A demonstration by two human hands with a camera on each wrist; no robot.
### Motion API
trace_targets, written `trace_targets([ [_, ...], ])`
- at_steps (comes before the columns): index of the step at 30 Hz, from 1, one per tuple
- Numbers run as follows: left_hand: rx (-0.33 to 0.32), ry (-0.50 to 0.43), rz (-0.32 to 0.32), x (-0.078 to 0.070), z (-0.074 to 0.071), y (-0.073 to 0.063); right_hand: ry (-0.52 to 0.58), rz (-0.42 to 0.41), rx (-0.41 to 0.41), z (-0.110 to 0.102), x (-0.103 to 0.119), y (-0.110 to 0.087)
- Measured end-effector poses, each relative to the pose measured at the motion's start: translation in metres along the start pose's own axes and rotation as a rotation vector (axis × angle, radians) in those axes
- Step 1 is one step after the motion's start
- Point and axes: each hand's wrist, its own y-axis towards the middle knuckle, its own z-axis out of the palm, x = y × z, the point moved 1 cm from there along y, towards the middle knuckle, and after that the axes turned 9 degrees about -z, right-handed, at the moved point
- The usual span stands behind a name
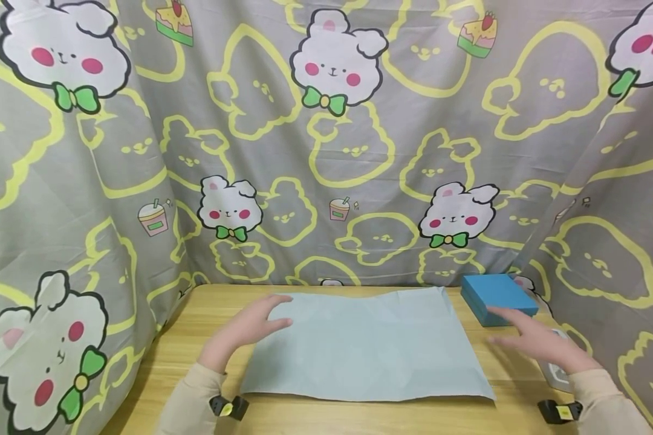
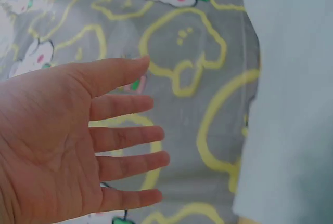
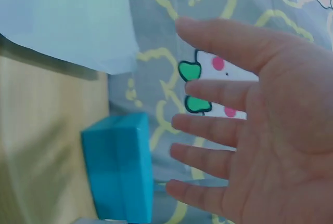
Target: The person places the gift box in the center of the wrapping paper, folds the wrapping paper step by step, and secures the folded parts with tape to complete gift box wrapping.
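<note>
A pale blue sheet (image 1: pixel 364 347), slightly creased with its front edge lifted, lies spread on the wooden table. My left hand (image 1: pixel 245 329) hovers by the sheet's left edge, its fingertips overlapping it in the head view. In the left wrist view that hand (image 2: pixel 62 141) shows an empty palm with fingers spread and straight. To the right of the sheet sits a blue box (image 1: pixel 497 296) with a lid seam. My right hand (image 1: pixel 544 344) is held out near the box's front corner; the right wrist view shows its bare palm (image 3: pixel 286 125) and extended fingers.
A flat whitish-grey item (image 1: pixel 557 379) lies at the table's right side, partly hidden under my right forearm. Patterned grey curtains (image 1: pixel 359 163) hang close behind the table (image 1: pixel 168 368) and along both sides. Each wrist wears a small black camera strap.
</note>
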Motion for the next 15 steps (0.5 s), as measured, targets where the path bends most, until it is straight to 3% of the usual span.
trace_targets([
  [7, 0.023, 0.024, 0.088, -0.045, 0.001, 0.035, -0.021, 0.153, -0.042, -0.033, -0.009, 0.005],
  [11, 0.075, -0.039, 0.162, -0.072, 0.011, 0.060, -0.005, 0.209, -0.058, -0.044, -0.018, 0.012],
  [15, 0.118, -0.111, 0.194, -0.099, 0.024, 0.085, 0.015, 0.267, -0.075, -0.050, -0.033, 0.023],
])
